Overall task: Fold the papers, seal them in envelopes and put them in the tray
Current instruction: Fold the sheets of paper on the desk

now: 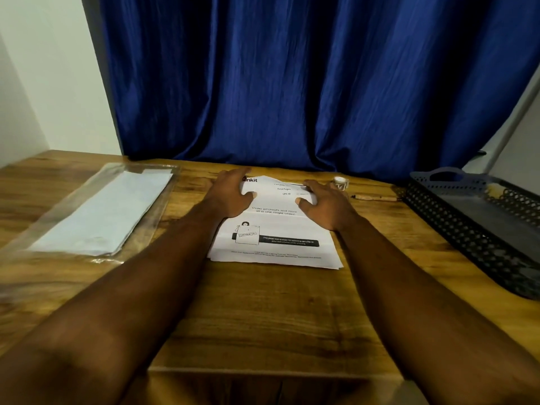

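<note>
Bare forearms [163,273], left hand [230,194], right hand [327,206]

A stack of papers [274,238] is set at the middle of the surface [263,311]. Well apart to its left, a plastic sleeve [58,229] is laid, with envelopes [108,211] held inside it. A tray [455,229] is placed at the right edge. A pen [375,197] is laid between the papers and the tray, and a small roll [340,182] is stood just behind it. The left hand [230,194] and right hand [327,206] are rested side by side on the papers' far half. A curtain [292,83] is hung behind the surface.
</note>
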A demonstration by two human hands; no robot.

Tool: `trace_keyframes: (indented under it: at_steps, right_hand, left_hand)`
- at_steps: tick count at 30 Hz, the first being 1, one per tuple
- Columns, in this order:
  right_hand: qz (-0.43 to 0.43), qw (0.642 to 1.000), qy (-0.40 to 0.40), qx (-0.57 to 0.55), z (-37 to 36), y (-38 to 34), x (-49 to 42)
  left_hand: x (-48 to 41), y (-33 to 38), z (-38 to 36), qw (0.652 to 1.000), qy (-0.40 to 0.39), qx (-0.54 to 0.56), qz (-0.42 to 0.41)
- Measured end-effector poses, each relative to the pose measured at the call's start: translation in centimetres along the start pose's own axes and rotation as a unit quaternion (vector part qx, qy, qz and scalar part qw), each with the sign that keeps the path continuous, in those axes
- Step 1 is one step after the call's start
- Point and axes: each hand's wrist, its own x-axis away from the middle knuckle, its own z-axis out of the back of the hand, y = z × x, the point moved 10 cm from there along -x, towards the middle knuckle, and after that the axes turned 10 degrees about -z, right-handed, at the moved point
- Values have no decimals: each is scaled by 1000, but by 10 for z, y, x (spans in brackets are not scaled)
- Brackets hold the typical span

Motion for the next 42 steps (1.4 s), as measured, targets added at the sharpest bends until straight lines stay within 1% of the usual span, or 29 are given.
trace_keyframes:
  at_steps: [6, 9, 15, 19, 21, 27, 34, 37, 39, 42]
  right_hand:
    - [8, 999, 32, -6, 5, -3, -5]
    - [23, 999, 38, -4, 3, -2, -10]
    - [30, 997, 67, 18, 9, -3, -14]
    - [52, 995, 78, 34, 11, -13, -14]
    - [82, 992, 96, 27, 14, -19, -12]
    - [154, 975, 156, 28, 22, -39, -8]
    - [173, 957, 235, 7, 37, -41, 4]
    - [154, 965, 211, 0, 38, -37, 4]
    - [137, 972, 187, 29, 35, -36, 4]
    - [134, 972, 185, 60, 35, -40, 4]
  left_hand:
    - [-6, 8, 7, 999, 24, 1, -36]
    - [-9, 7, 4, 999, 21, 12, -37]
    - [-13, 9, 4, 998, 31, -12, -56]
    - [-10, 17, 3, 997, 16, -1, -69]
    - [-8, 19, 5, 997, 18, 0, -74]
    - [-7, 39, 17, 989, 59, -26, -133]
    - [-3, 32, 7, 992, 18, -25, -124]
    - [-6, 33, 8, 991, 33, -40, -120]
    - [-6, 37, 10, 990, 41, -49, -126]
    - [-6, 43, 14, 987, 47, -75, -132]
